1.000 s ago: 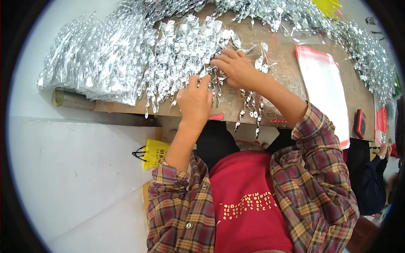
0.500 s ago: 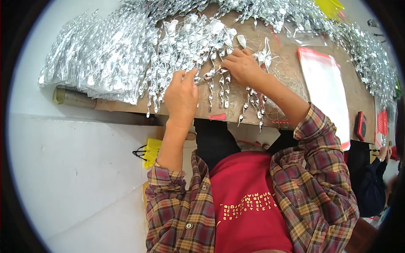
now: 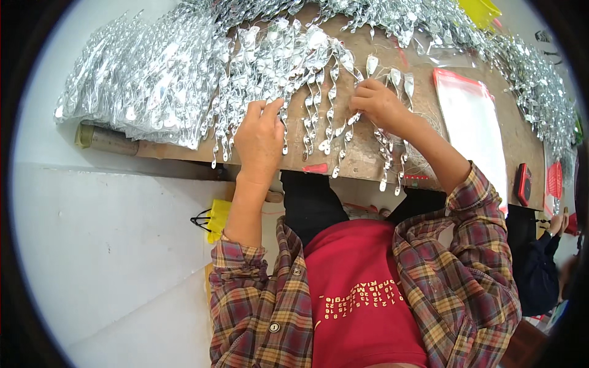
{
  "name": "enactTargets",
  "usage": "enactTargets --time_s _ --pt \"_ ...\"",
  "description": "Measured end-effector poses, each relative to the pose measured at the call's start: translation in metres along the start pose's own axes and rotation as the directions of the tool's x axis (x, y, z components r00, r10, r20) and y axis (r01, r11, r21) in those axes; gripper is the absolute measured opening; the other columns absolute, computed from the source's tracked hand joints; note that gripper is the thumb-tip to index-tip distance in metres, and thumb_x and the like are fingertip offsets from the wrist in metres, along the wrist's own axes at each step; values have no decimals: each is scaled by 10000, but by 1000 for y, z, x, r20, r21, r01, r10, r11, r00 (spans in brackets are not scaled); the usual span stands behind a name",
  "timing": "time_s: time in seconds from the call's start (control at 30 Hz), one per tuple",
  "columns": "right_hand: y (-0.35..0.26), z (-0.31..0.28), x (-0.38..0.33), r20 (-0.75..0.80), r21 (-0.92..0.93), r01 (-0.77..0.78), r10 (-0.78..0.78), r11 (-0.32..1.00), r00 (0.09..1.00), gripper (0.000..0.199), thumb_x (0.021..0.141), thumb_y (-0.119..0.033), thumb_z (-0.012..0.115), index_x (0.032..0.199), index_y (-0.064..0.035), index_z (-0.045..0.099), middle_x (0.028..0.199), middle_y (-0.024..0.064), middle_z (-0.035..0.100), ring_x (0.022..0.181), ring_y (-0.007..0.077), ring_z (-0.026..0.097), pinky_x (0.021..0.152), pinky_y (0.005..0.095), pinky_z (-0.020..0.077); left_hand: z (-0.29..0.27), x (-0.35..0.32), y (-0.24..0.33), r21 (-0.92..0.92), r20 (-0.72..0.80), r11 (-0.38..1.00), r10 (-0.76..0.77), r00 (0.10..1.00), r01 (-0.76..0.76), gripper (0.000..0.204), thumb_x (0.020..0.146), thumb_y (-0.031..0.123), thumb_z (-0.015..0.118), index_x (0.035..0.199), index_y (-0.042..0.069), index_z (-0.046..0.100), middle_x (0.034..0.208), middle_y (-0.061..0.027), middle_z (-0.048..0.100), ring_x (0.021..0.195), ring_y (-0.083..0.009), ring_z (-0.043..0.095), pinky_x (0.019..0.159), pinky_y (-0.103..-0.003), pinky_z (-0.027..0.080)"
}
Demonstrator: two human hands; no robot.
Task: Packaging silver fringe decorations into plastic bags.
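Note:
Silver twisted foil strands [image 3: 264, 58] lie in a row on the brown table, several ends hanging toward its front edge. My left hand [image 3: 261, 144] rests at the near side of this bunch, fingers bent among the strands; what its fingertips hold is hidden. To the right, my right hand [image 3: 381, 107] pinches a silver twisted strand [image 3: 343, 140] that dangles from its fingertips toward the table edge. Beyond and beside that hand lie more strands with flat, leaf-shaped tops [image 3: 372, 64] on thin string. Other twisted ends [image 3: 385, 161] hang below my right wrist.
A thick pile of silver strands [image 3: 141, 80] covers the table's left end; more line its far and right sides. White plastic sleeves with red edges [image 3: 472, 135], a red-and-black device [image 3: 523, 184] and a red basket [image 3: 554, 178] stand right. A co-worker [image 3: 540, 264] is at far right.
My right hand has moved right, drawing a strand away from the bunch, and the strands near it have spread apart. My left hand has stayed almost in place.

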State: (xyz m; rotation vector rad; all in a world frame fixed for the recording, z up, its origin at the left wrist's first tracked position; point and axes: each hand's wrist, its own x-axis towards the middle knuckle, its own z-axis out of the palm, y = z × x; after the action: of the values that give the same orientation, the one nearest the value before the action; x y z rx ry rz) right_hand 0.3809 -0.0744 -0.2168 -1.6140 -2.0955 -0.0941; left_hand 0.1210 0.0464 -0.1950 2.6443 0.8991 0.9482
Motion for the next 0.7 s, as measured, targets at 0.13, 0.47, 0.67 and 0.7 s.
enactTargets --time_s 0.13,0.47,0.67,0.7 --pt "5 -11 7 82 -119 94 -84 988 993 252 700 13 623 906 -132 624 969 42 600 1051 287 527 913 370 448 1 -2 -2 42 -34 999 20 999 -19 300 778 37 590 1048 135 675 956 -67 594 727 -256 615 642 -358 499" --pt "-30 -36 16 385 -232 66 30 970 922 491 689 63 622 1104 -197 656 1209 48 578 1197 288 488 994 438 414 2 -3 -6 27 -33 999 41 999 -40 314 771 32 605 1058 145 664 945 -61 584 714 -251 610 617 -357 494" --pt "-38 6 56 329 -139 59 -10 989 944 393 701 26 626 1012 -203 694 1094 31 606 1067 240 533 945 390 399 -4 -2 -8 -23 -25 1000 18 1000 -18 313 782 40 614 1076 132 672 967 -72 591 704 -240 607 638 -345 493" --pt "-36 12 53 267 -171 86 -38 982 963 357 707 -16 637 995 -220 690 1031 20 588 1016 226 537 913 356 388 -4 -1 -9 -95 1 995 -24 1000 24 309 785 42 624 1078 126 673 970 -74 592 698 -230 604 638 -338 491"
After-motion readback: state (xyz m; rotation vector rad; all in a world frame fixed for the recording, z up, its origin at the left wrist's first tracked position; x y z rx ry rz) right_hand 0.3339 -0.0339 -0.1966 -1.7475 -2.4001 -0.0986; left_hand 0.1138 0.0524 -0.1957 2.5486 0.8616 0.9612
